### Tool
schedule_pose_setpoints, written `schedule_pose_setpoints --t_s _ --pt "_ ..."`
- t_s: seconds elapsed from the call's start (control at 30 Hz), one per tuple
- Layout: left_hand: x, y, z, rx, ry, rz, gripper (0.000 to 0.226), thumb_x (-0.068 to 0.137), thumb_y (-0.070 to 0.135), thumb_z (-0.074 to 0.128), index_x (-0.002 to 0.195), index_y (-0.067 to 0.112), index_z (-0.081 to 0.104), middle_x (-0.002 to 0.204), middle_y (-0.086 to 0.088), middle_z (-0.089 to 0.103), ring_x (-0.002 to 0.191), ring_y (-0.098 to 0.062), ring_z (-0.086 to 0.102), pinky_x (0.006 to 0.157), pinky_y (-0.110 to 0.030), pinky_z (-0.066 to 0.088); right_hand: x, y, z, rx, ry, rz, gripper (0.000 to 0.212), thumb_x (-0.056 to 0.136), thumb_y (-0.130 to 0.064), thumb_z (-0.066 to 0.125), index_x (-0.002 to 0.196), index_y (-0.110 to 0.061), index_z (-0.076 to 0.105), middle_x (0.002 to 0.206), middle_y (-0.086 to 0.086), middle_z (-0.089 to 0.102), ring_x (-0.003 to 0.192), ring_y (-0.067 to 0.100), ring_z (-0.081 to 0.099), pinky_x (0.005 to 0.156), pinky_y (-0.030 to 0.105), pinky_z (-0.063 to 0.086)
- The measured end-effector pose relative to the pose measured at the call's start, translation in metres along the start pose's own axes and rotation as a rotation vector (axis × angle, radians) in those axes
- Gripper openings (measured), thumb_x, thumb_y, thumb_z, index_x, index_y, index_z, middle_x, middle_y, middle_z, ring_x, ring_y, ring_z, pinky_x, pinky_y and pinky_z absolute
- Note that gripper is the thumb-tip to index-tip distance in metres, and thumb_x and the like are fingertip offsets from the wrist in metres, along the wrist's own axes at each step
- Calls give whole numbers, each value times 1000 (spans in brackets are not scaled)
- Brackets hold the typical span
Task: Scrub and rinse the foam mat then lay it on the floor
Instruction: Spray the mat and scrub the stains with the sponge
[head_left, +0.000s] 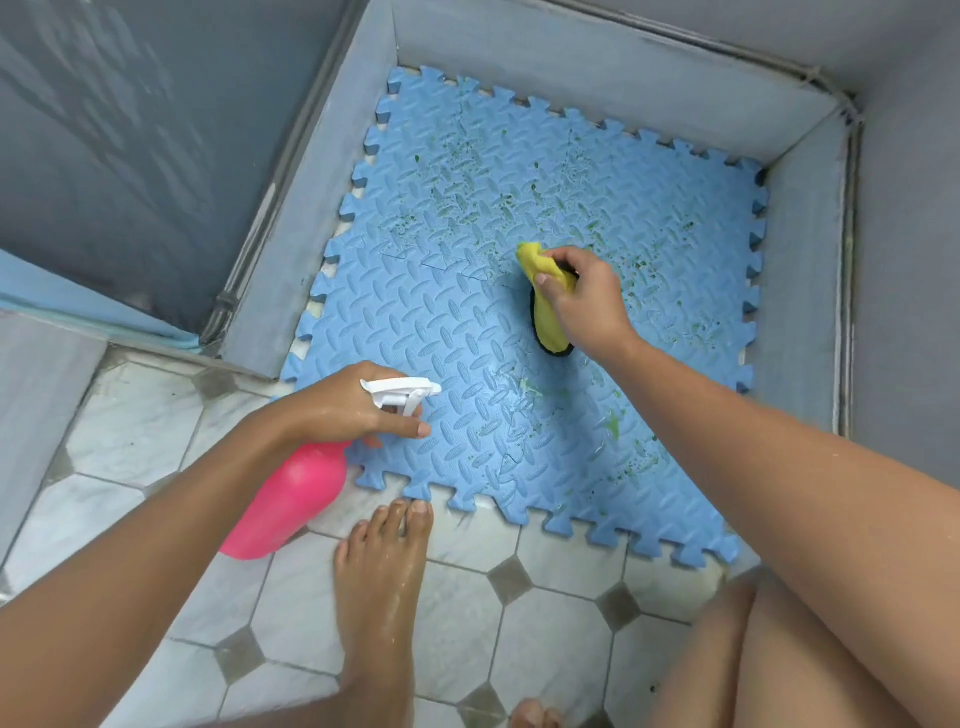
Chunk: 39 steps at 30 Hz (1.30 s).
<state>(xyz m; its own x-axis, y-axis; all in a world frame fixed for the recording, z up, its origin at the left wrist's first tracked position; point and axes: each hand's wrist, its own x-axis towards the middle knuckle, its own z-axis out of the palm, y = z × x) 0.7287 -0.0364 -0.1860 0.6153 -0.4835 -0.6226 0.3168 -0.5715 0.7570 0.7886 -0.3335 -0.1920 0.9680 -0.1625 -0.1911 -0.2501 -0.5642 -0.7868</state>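
Foot (382, 582) by flat mat (441, 312); my left hand (353, 410) grips bottle (291, 504), nozzle (415, 387) pointing right; right hand (582, 296) clamps sponge (550, 322), long axis near-far.

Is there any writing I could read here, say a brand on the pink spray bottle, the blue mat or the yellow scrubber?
No readable text anywhere.
pink spray bottle: no label on the side in view; its white trigger head is blank.
blue foam mat: only an embossed tread pattern and green stains.
yellow scrubber: no mark visible.
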Motion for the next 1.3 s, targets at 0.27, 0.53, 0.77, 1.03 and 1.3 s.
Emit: schedule_pose_setpoints --t_s 0.27,0.53,0.77,1.03,1.3 --pt "-15 -13 -3 26 191 22 35 74 37 90 92 10 77 63 -3 68 62 -16 65 66 -31 53 -76 25 55 -513 -329 -346 30 92 -33 61 120 -24 64 111 5 58 103 31 61 81 39 52" --pt "-17 2 -13 29 231 -31 28 86 22 82 112 14 74 96 -24 62 82 -16 62 51 -45 63 -97 41 31 -614 -711 -709 29 87 -29 64 114 -18 64 110 6 62 93 31 65 70 40 56" --pt "-16 15 -12 -48 208 -37 47 78 52 82 117 28 72 105 -5 74 102 -18 72 58 -51 63 -64 50 5 -710 -305 -347 31 89 -31 61 117 -19 62 106 8 58 92 36 63 71 41 54" --pt "-8 36 -29 -21 89 -184 16 97 11 68 109 20 73 117 -21 69 102 -22 64 72 -52 63 -124 32 43 -694 -1031 -805 34 80 -23 69 113 -17 64 103 7 57 84 31 63 58 39 51" --pt "31 86 -20 286 -67 -127 14 94 18 71 103 28 74 117 -8 66 113 -31 66 69 -47 66 0 41 -92 -358 -392 68 9 80 -20 69 88 -18 65 76 3 57 67 17 50 60 28 40"
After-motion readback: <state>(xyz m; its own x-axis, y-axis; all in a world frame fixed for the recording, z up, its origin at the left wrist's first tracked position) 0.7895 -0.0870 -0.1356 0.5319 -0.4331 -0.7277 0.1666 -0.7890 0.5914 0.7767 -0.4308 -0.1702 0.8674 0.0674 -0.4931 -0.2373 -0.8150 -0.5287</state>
